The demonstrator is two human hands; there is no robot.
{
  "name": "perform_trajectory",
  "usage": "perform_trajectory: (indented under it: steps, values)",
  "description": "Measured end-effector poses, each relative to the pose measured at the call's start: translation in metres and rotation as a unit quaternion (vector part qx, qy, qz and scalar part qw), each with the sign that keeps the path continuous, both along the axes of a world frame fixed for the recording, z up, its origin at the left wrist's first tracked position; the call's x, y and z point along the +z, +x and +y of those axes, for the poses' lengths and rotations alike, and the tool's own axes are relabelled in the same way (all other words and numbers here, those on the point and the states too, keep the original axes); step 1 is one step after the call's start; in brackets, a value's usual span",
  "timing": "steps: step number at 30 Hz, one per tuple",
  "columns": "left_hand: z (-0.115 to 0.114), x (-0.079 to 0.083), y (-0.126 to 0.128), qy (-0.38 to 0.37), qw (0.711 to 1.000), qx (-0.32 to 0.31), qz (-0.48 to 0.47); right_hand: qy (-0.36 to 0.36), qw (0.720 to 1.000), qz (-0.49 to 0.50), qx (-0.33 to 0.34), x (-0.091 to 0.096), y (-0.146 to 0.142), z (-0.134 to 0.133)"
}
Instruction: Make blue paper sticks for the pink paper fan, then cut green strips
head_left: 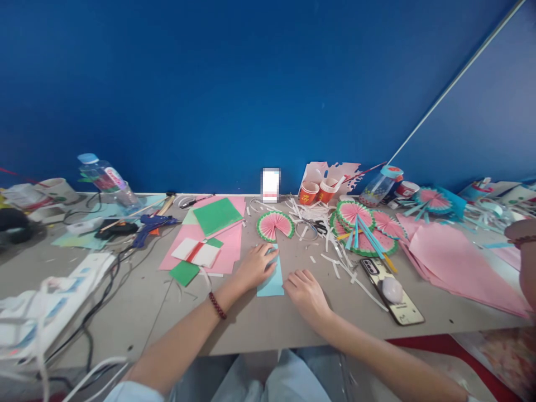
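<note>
A light blue sheet of paper point(271, 286) lies on the table in front of me. My left hand point(256, 264) rests on its left and upper part, fingers stretched out and lying flat. At the sheet's lower right edge is my right hand point(307, 293), its fingers curled and closed where they meet the paper; the fingertips are partly hidden. Just beyond the sheet lies a pleated watermelon paper fan point(275, 225), pink with a green rim and a gap at the bottom.
Pink and green papers point(218, 216) and a blue glue gun point(153, 226) lie left. To the right are more fans point(355, 215), a phone point(408, 310), white paper strips and pink sheets point(444, 257). Paper cups point(309, 192) stand by the blue wall. Another person's arm point(528, 262) shows far right.
</note>
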State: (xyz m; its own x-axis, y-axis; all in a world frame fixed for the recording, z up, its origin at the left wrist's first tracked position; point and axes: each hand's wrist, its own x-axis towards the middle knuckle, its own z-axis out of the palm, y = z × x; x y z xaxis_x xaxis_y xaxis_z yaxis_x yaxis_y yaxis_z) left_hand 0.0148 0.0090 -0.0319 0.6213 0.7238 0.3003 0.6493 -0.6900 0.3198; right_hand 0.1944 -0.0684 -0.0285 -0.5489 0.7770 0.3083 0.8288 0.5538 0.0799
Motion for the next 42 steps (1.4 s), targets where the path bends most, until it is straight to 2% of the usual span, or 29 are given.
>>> perform_trajectory:
  steps: [5,10,12,15,19,21,24,28,30,33,38,42]
  values:
    - [-0.001,0.000,0.000,-0.016,1.000,-0.001,-0.010,-0.007,1.000,0.007,0.006,-0.003,0.000,-0.019]
    - [-0.001,0.000,0.000,-0.031,0.999,0.005,-0.037,-0.102,0.992,0.079,0.001,0.008,0.003,-0.022]
    - [0.000,0.000,-0.001,-0.029,0.998,0.011,-0.062,-0.140,0.980,0.138,-0.026,0.018,0.006,-0.012]
    - [0.002,0.000,-0.003,-0.007,0.996,0.023,-0.081,-0.140,0.970,0.181,-0.080,0.034,0.011,0.013]
    - [0.006,-0.002,-0.006,0.027,0.995,0.065,-0.071,-0.176,0.953,0.229,-0.088,0.044,0.011,0.050]
    - [0.007,-0.002,-0.006,0.028,0.994,0.081,-0.064,-0.195,0.942,0.262,-0.081,0.041,0.007,0.064]
    - [0.006,0.000,-0.006,0.042,0.992,0.113,-0.048,-0.183,0.927,0.319,-0.070,0.026,-0.001,0.075]
    - [0.006,-0.001,-0.009,0.077,0.975,0.208,-0.010,-0.131,0.914,0.379,-0.064,0.001,-0.005,0.079]
    - [0.008,-0.003,-0.012,0.077,0.970,0.228,0.006,-0.134,0.912,0.384,-0.054,-0.007,-0.005,0.078]
    - [0.009,-0.004,-0.015,0.068,0.974,0.217,0.015,-0.144,0.907,0.393,-0.043,-0.013,-0.005,0.077]
    - [0.006,0.001,-0.015,0.040,0.981,0.188,-0.017,-0.149,0.893,0.422,-0.047,-0.011,-0.005,0.078]
    - [0.005,0.002,-0.012,-0.029,0.981,0.125,-0.142,-0.158,0.870,0.462,-0.061,-0.010,-0.004,0.080]
